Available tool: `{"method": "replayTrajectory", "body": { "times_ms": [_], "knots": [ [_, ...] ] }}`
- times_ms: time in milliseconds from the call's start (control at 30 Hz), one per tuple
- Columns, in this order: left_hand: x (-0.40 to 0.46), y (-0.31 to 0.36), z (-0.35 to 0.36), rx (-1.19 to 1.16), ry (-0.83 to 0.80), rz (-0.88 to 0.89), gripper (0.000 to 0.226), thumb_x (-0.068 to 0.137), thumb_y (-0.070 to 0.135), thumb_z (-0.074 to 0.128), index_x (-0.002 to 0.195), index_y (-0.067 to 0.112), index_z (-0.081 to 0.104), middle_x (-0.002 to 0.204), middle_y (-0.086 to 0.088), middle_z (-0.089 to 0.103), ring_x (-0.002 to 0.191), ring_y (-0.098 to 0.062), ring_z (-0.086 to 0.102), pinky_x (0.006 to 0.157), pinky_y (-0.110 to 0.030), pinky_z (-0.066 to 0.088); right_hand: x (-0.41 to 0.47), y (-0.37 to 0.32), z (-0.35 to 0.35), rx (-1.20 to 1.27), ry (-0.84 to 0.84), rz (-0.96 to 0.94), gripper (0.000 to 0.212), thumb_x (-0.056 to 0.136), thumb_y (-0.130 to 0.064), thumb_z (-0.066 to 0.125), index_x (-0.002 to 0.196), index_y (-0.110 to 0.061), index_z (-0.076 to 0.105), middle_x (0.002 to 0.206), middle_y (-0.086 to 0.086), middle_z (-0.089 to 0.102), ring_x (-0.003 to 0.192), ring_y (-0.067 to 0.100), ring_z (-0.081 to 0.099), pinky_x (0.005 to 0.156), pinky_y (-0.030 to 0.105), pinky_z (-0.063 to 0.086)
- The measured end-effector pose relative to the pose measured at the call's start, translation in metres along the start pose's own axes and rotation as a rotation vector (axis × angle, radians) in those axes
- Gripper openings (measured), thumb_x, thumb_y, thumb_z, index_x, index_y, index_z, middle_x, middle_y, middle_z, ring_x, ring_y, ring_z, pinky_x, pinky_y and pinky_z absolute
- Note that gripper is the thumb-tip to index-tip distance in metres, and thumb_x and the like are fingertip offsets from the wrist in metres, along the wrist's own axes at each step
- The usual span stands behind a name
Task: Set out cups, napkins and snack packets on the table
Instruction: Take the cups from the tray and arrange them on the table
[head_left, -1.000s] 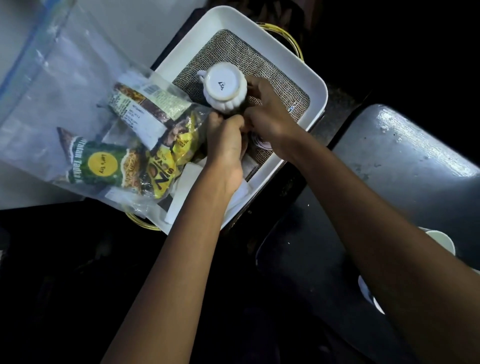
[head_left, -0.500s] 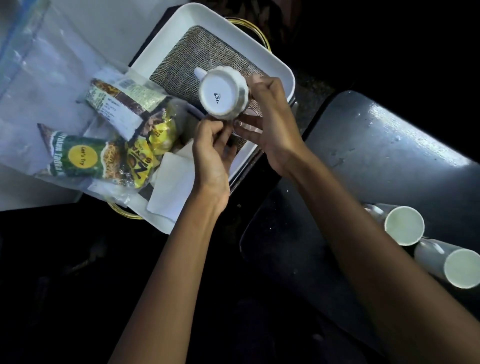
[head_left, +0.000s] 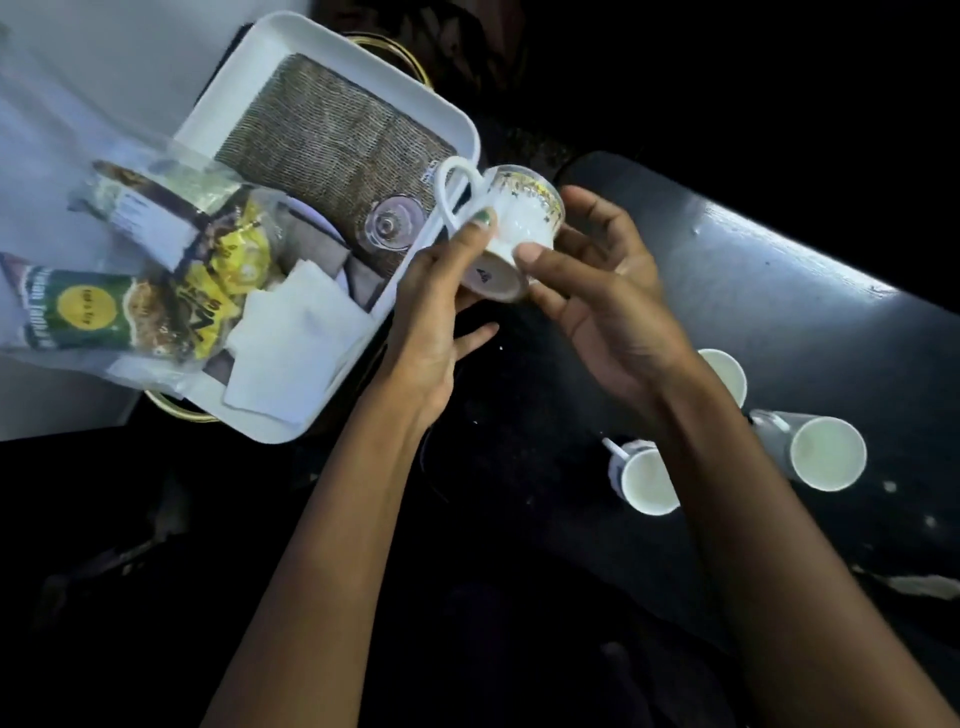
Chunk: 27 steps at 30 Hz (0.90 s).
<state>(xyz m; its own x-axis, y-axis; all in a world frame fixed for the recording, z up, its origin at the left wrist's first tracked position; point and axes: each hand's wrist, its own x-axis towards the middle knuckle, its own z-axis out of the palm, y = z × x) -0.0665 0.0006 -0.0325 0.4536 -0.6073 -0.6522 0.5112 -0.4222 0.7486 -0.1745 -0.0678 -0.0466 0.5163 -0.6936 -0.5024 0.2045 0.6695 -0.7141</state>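
While held over the gap between tray and table:
Cup (head_left: 522, 228): white, gold pattern near the rim; tipped on its side, long axis running from base at lower left to mouth at upper right; base with a small dark mark turned toward the camera; handle loop sticking out to the upper left, over the tray's edge.
Left hand (head_left: 434, 322): reaching up from below, fingers curled against the cup's left side near the base, one painted nail by the handle; thumb spread low, off the cup.
Right hand (head_left: 605, 296): palm facing left, thumb pressed on the cup's lower wall, fingers bent round behind its far side; holding the cup together with the left.
Tray (head_left: 332, 47): white, left of the cup, lined with a woven mat (head_left: 332, 140).
Glass (head_left: 392, 228): clear, lying on the mat near the tray's right wall.
Napkins (head_left: 296, 338): white, stacked loosely in the tray's near end.
Bag (head_left: 156, 244): clear plastic, holding green and yellow snack packets, draped over the tray's left rim.
Table (head_left: 779, 270): dark, to the right.
Mugs (head_left: 826, 454): three white ones, standing on the table by the right forearm, one partly hidden behind it.
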Motion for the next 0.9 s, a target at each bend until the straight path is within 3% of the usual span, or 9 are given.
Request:
{"method": "replayTrajectory", "body": {
  "times_ms": [67,200,300,367,467,633,800,900],
  "knots": [
    [-0.006,-0.008,0.009,-0.048,-0.100,-0.017,0.023,0.073,0.043,0.060,0.093,0.033,0.065,0.104,0.005,0.069,0.099,-0.010,0.065,0.090,-0.046,0.051,-0.013,-0.007,-0.015,-0.002,-0.005,0.022,0.071,0.067,0.002,0.073,0.130,-0.013,0.044,0.122,0.010,0.057,0.104,0.018,0.063,0.078,0.027,0.055],
    [-0.017,-0.024,0.023,-0.048,-0.231,-0.023,0.025,0.073,0.034,0.055,0.096,0.025,0.060,0.098,0.006,0.066,0.097,-0.009,0.060,0.094,-0.038,0.042,-0.037,-0.016,-0.042,-0.016,-0.077,0.082,0.068,0.060,0.000,0.076,0.123,-0.008,0.052,0.101,0.002,0.070,0.096,0.017,0.068,0.073,0.024,0.056],
    [-0.025,-0.035,0.032,0.038,-0.308,-0.029,0.028,0.072,0.028,0.053,0.100,0.025,0.057,0.099,0.007,0.064,0.103,-0.013,0.054,0.098,-0.040,0.038,-0.054,-0.017,-0.062,-0.039,-0.052,0.116,0.080,0.057,0.002,0.074,0.131,-0.008,0.047,0.110,0.004,0.067,0.104,0.020,0.065,0.086,0.034,0.057],
    [-0.029,-0.040,0.038,0.114,-0.368,-0.032,0.034,0.071,0.024,0.053,0.105,0.028,0.057,0.101,0.009,0.064,0.104,-0.011,0.054,0.104,-0.040,0.036,-0.066,-0.018,-0.075,-0.040,-0.023,0.115,0.084,0.056,0.000,0.074,0.134,-0.012,0.045,0.113,0.000,0.065,0.107,0.016,0.064,0.087,0.034,0.056],
    [-0.033,-0.047,0.047,0.224,-0.484,-0.004,0.042,0.073,0.017,0.053,0.114,0.026,0.056,0.104,0.009,0.064,0.102,-0.007,0.056,0.099,-0.032,0.041,-0.082,-0.021,-0.094,-0.042,0.022,0.090,0.078,0.059,-0.011,0.077,0.131,-0.015,0.049,0.118,0.000,0.064,0.105,0.012,0.065,0.082,0.030,0.056],
    [-0.043,-0.053,0.065,0.402,-0.639,0.100,0.049,0.075,0.010,0.061,0.122,0.021,0.053,0.114,0.008,0.062,0.107,-0.003,0.058,0.090,-0.020,0.048,-0.110,-0.025,-0.124,-0.265,0.114,-0.028,0.068,0.055,-0.021,0.081,0.119,-0.018,0.058,0.117,-0.002,0.064,0.107,0.013,0.063,0.086,0.031,0.055],
    [-0.060,-0.066,0.092,0.617,-0.741,0.133,0.054,0.070,0.008,0.076,0.118,0.024,0.057,0.113,0.012,0.064,0.111,-0.006,0.060,0.101,-0.027,0.047,-0.150,-0.018,-0.156,-0.495,0.225,-0.150,0.065,0.059,-0.008,0.086,0.115,-0.019,0.053,0.111,-0.012,0.062,0.099,-0.006,0.060,0.078,0.009,0.047],
    [-0.071,-0.085,0.111,0.766,-0.778,0.179,0.056,0.069,0.004,0.079,0.118,0.022,0.058,0.117,0.007,0.065,0.112,-0.006,0.059,0.102,-0.029,0.046,-0.177,-0.002,-0.176,-0.543,0.312,-0.170,0.065,0.058,-0.016,0.086,0.112,-0.024,0.051,0.113,-0.015,0.061,0.102,-0.001,0.060,0.080,0.009,0.046]
  ]
}}
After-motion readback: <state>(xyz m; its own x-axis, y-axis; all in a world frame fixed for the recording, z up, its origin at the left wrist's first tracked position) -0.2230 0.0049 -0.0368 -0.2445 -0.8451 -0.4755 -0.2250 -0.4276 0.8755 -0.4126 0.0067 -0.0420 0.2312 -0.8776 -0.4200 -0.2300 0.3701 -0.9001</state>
